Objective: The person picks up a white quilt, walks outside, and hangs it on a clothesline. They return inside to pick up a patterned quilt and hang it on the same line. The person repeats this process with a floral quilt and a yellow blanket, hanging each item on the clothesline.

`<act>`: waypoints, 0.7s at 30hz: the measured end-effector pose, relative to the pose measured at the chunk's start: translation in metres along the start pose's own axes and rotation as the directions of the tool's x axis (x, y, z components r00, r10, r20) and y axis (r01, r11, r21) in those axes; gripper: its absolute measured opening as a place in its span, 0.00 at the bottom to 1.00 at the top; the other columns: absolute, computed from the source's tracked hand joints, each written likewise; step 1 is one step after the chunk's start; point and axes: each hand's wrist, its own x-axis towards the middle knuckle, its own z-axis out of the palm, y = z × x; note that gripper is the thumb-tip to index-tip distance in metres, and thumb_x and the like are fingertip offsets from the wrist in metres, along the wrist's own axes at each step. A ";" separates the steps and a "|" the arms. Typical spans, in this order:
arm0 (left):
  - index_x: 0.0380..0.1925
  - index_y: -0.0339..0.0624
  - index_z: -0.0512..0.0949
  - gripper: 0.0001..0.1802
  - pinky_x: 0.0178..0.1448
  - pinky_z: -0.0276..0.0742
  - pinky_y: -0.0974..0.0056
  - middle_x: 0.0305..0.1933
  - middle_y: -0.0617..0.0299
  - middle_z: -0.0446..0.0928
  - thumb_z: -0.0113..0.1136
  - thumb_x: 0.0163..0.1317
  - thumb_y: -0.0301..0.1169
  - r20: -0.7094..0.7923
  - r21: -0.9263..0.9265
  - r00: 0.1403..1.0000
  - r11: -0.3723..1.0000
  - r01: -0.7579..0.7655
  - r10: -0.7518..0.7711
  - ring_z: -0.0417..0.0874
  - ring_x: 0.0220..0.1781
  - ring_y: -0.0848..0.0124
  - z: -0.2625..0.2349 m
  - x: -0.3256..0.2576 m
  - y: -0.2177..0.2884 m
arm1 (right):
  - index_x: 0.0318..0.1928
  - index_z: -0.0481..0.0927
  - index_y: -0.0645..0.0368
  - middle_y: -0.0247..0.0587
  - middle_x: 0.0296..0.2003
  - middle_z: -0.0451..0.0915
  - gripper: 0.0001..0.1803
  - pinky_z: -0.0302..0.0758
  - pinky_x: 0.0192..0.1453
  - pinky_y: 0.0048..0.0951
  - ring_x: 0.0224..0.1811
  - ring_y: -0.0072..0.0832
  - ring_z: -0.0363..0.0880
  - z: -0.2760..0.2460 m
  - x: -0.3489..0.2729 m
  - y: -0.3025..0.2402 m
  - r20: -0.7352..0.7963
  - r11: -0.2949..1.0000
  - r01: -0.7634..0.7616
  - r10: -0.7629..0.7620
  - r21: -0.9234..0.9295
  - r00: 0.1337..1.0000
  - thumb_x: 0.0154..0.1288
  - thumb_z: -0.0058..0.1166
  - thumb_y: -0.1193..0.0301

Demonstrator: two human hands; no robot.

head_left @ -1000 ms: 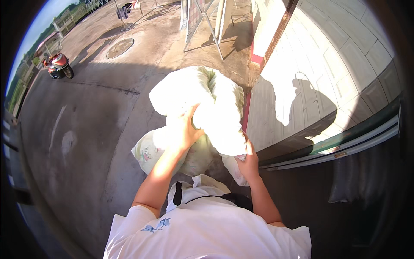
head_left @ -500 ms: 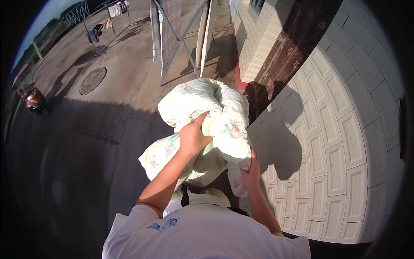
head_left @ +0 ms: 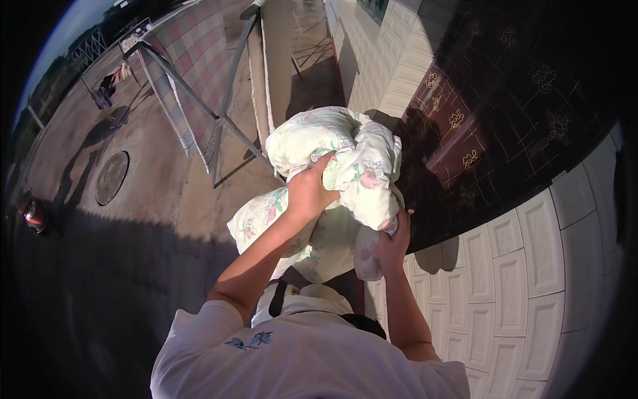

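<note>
A thick white quilt (head_left: 372, 174) with pink and green flower prints is bunched in front of my body. My left hand (head_left: 310, 194) grips a fold near its middle, thumb pointing up and forward, the fingers partly hidden in the cloth. Low on the right side, my right hand (head_left: 395, 243) is closed round the quilt's edge; its fingers are partly covered by the fabric. A rolled lobe of the quilt sticks out to the left beneath my left forearm. Another part hangs down beside my right wrist.
A metal drying rack (head_left: 199, 110) stands ahead, with a checked pink-grey blanket (head_left: 189, 50) and a beige cloth (head_left: 276, 56) hanging there. To the right are a dark brown flowered panel (head_left: 478, 126) and a tiled wall (head_left: 508, 286). Leftward lie a round cover (head_left: 112, 177) and a red vehicle (head_left: 34, 216).
The drying rack and brown panel now appear closer and larger. My hands keep their hold on the quilt, which sits slightly higher and further right in the picture.
</note>
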 end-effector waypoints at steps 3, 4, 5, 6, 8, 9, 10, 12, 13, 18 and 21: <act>0.61 0.46 0.74 0.45 0.41 0.80 0.54 0.29 0.47 0.82 0.76 0.35 0.33 -0.066 0.034 0.996 0.997 0.064 -0.062 0.85 0.34 0.50 0.034 0.105 -0.051 | 0.69 0.66 0.53 0.53 0.55 0.71 0.37 0.72 0.62 0.43 0.61 0.53 0.72 0.052 0.121 0.020 0.004 0.978 0.203 -0.203 -0.041 0.979 0.56 0.51 0.83; 0.61 0.46 0.74 0.45 0.41 0.80 0.54 0.30 0.47 0.82 0.75 0.35 0.33 -0.088 0.018 0.994 0.997 0.072 -0.070 0.85 0.35 0.50 0.046 0.140 -0.068 | 0.69 0.66 0.52 0.53 0.56 0.71 0.38 0.71 0.63 0.42 0.62 0.52 0.72 0.071 0.161 0.023 0.025 0.985 0.174 -0.173 -0.022 0.985 0.56 0.50 0.85; 0.61 0.45 0.74 0.44 0.42 0.80 0.54 0.31 0.46 0.82 0.75 0.35 0.33 -0.111 -0.006 0.991 0.997 0.074 -0.074 0.85 0.35 0.49 0.059 0.175 -0.085 | 0.69 0.66 0.52 0.53 0.56 0.70 0.39 0.71 0.64 0.42 0.63 0.52 0.72 0.087 0.199 0.020 0.041 0.989 0.146 -0.145 -0.011 0.989 0.55 0.50 0.87; 0.61 0.45 0.73 0.44 0.42 0.80 0.54 0.32 0.46 0.83 0.74 0.36 0.33 -0.133 -0.025 0.988 0.997 0.069 -0.072 0.85 0.36 0.49 0.071 0.211 -0.102 | 0.70 0.66 0.51 0.53 0.57 0.70 0.40 0.71 0.64 0.42 0.63 0.51 0.72 0.106 0.239 0.022 0.051 0.993 0.119 -0.119 0.005 0.992 0.55 0.49 0.88; 0.61 0.44 0.73 0.43 0.43 0.80 0.54 0.34 0.45 0.83 0.73 0.37 0.33 -0.148 -0.052 0.980 0.991 0.125 -0.132 0.85 0.37 0.49 0.092 0.283 -0.130 | 0.70 0.65 0.51 0.52 0.58 0.69 0.41 0.70 0.66 0.40 0.65 0.48 0.71 0.141 0.321 0.036 0.049 0.991 0.120 -0.117 -0.053 0.992 0.54 0.48 0.91; 0.61 0.44 0.73 0.43 0.44 0.80 0.54 0.35 0.45 0.83 0.73 0.38 0.33 -0.153 -0.063 0.975 0.986 0.156 -0.164 0.85 0.38 0.49 0.100 0.315 -0.145 | 0.70 0.65 0.51 0.51 0.59 0.68 0.42 0.70 0.67 0.39 0.65 0.47 0.71 0.158 0.356 0.042 0.050 0.990 0.117 -0.113 -0.080 0.992 0.53 0.48 0.92; 0.61 0.43 0.73 0.43 0.44 0.80 0.54 0.36 0.46 0.83 0.73 0.38 0.33 -0.202 -0.088 0.971 0.990 0.115 -0.130 0.85 0.39 0.50 0.117 0.334 -0.170 | 0.70 0.65 0.52 0.50 0.59 0.68 0.41 0.68 0.69 0.37 0.67 0.44 0.70 0.176 0.378 0.047 0.077 0.999 0.029 -0.026 -0.037 0.997 0.53 0.48 0.92; 0.62 0.44 0.73 0.43 0.44 0.80 0.55 0.37 0.47 0.84 0.73 0.38 0.33 -0.133 -0.090 0.965 0.973 0.214 -0.225 0.85 0.39 0.50 0.137 0.399 -0.191 | 0.70 0.65 0.52 0.51 0.60 0.68 0.41 0.67 0.69 0.38 0.67 0.45 0.70 0.203 0.442 0.063 0.059 0.999 0.045 -0.044 -0.012 0.997 0.54 0.47 0.91; 0.62 0.44 0.73 0.44 0.44 0.80 0.55 0.37 0.47 0.84 0.73 0.38 0.33 -0.099 -0.089 0.957 0.960 0.264 -0.272 0.85 0.40 0.50 0.148 0.429 -0.201 | 0.70 0.65 0.52 0.52 0.60 0.68 0.41 0.67 0.70 0.39 0.67 0.45 0.69 0.215 0.474 0.071 0.052 0.999 0.053 -0.053 0.000 0.997 0.54 0.47 0.91; 0.62 0.46 0.73 0.45 0.44 0.80 0.55 0.38 0.48 0.84 0.74 0.35 0.35 -0.237 -0.078 0.950 0.979 0.189 -0.202 0.86 0.39 0.52 0.203 0.586 -0.270 | 0.69 0.66 0.54 0.54 0.61 0.67 0.38 0.66 0.70 0.41 0.67 0.50 0.67 0.276 0.631 0.098 0.025 1.000 -0.005 0.005 0.022 1.000 0.57 0.47 0.89; 0.62 0.47 0.73 0.45 0.44 0.80 0.55 0.38 0.48 0.84 0.74 0.35 0.35 -0.271 -0.055 0.947 0.985 0.164 -0.172 0.86 0.40 0.52 0.233 0.675 -0.310 | 0.68 0.67 0.63 0.55 0.62 0.69 0.35 0.62 0.72 0.37 0.68 0.45 0.67 0.324 0.719 0.126 0.000 0.984 -0.085 0.086 0.157 0.996 0.56 0.46 0.91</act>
